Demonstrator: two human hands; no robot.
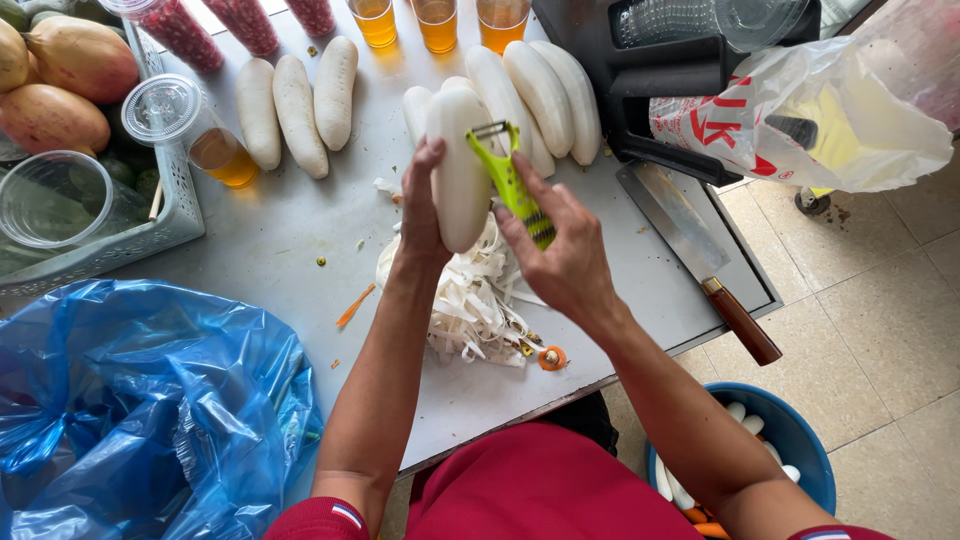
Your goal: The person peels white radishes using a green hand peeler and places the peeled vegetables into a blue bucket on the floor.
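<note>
**Peeler set against a white radish**

While the left hand [422, 205] clasps the white radish [460, 165] upright, the right hand [560, 255] pinches a green peeler [510, 180], blade touching its top. Under both grips lies a peel heap [475, 305]; beyond them, peeled radishes [545, 95]; right, a cleaver [690, 245].

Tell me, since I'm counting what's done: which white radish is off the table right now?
The white radish gripped by the left hand, with the right hand's green peeler against it; the others lie on the table.
</note>
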